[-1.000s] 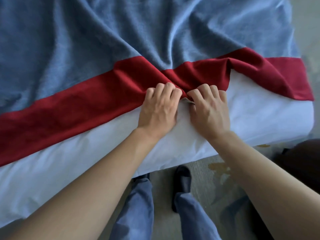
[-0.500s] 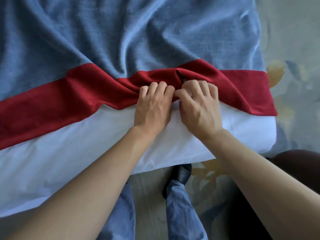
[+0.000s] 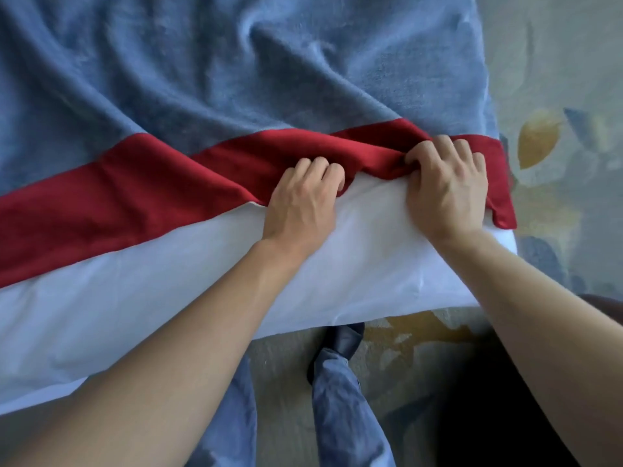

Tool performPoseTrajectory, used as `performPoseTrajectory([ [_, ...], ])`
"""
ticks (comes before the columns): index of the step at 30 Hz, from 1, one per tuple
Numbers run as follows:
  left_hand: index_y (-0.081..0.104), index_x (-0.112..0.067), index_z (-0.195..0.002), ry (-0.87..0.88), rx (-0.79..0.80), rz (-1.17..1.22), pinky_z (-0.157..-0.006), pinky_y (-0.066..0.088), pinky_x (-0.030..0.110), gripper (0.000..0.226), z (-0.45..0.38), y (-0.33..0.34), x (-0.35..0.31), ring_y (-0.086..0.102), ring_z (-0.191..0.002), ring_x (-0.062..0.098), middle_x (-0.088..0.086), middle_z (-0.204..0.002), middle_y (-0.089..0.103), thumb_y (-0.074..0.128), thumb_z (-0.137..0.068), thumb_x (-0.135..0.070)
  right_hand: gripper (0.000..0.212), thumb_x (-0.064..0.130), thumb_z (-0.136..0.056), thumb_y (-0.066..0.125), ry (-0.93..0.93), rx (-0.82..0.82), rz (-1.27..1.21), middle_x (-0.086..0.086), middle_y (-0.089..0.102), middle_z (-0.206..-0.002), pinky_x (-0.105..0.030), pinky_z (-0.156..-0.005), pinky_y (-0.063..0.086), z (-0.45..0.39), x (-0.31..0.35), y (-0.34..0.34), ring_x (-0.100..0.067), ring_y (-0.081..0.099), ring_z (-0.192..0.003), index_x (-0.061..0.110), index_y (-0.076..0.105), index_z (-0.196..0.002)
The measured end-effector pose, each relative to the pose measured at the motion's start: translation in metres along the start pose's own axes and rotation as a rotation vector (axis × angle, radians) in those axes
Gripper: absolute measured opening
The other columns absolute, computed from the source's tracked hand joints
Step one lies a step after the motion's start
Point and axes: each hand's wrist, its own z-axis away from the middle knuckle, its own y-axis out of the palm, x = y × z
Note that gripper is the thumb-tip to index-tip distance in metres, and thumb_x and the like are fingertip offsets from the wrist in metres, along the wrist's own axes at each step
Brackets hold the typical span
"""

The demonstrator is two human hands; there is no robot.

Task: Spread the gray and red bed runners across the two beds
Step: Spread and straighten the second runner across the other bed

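The runner (image 3: 236,89) is lying across the bed (image 3: 168,298), its wide gray-blue part rumpled into long folds over the far side and its red band (image 3: 118,203) running along the near edge, slanting down toward the left. Below the band the white bedding is showing bare as far as the mattress edge.

The left hand (image 3: 300,203) is resting knuckles-up at the lower edge of the red band, its fingers (image 3: 320,166) curling into the cloth and gripping it where red meets white. The right hand (image 3: 445,183) is sitting nearer the bed's right corner, apart from the left, its fingers (image 3: 438,146) curling over a raised ridge of the red band and clutching it (the thumbs of both hands are hidden beneath, so how they are lying cannot be told). Between the two hands the band is bunching into a thick fold, and its end is hanging over the right side of the bed.

Below the mattress edge, the person's legs (image 3: 344,399) in blue trousers are standing on a patterned carpet (image 3: 556,163).
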Motion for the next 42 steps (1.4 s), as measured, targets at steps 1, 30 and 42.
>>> performPoseTrajectory([
  [1,0.057,-0.015,-0.084,-0.007,0.001,0.002,-0.067,0.040,0.041,0.017,-0.001,0.001,-0.003,0.051,-0.076,0.030,0.006,-0.080,0.054,0.051,-0.079,0.000,0.013,0.009,-0.083,0.056,-0.017,0.000,-0.004,-0.009,0.059,-0.088,-0.043,-0.067,0.033,0.002,-0.001,0.000,-0.034,0.052,-0.083,0.016,0.063,-0.092],
  [30,0.063,-0.015,-0.088,0.106,0.032,-0.012,-0.068,0.048,0.039,0.009,-0.050,0.023,-0.090,0.056,-0.081,0.027,0.004,-0.084,0.058,0.055,-0.088,-0.011,0.033,0.002,-0.074,0.050,0.278,-0.042,-0.071,-0.009,0.058,-0.098,-0.042,-0.077,0.035,0.014,-0.085,-0.005,-0.033,0.052,-0.093,0.015,0.058,-0.103],
  [42,0.056,-0.015,-0.082,0.228,0.025,0.021,-0.065,0.040,0.039,0.007,-0.033,0.038,-0.110,0.050,-0.081,0.027,0.004,-0.092,0.056,0.060,-0.088,-0.018,0.025,-0.006,-0.064,0.052,0.392,-0.029,-0.208,-0.012,0.057,-0.084,-0.045,-0.071,0.040,0.055,-0.132,0.007,-0.036,0.052,-0.082,0.009,0.060,-0.082],
])
